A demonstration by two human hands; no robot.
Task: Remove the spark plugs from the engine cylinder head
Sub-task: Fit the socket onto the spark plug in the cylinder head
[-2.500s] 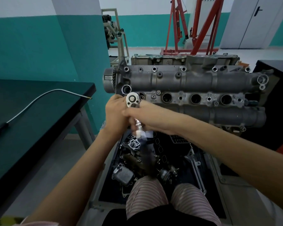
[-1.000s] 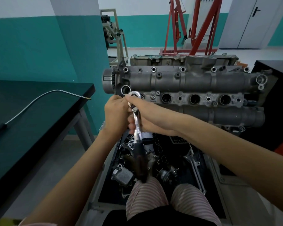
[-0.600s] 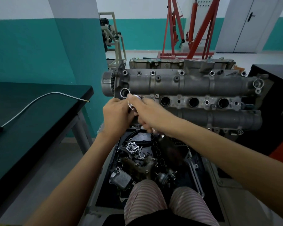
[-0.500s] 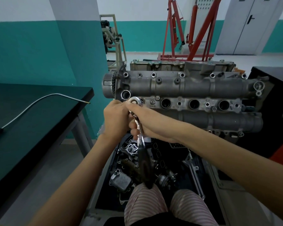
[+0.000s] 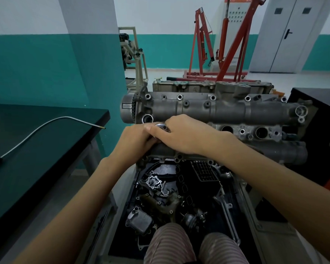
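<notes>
Ratchet head [image 5: 161,126] between both hands' grip.

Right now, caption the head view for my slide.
Both hands, left and right, cover a ratchet head at the cylinder head's leftmost plug well.

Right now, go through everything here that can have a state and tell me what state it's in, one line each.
Ratchet head: at the leftmost plug hole, handle hidden under the hands.
Left hand: curled round the ratchet.
Right hand: laid over the ratchet, gripping it.
Spark plug holes: two visible ones look dark; whether plugs remain cannot be told.
Cylinder head: upright on the stand.
Grey double door: closed.
</notes>
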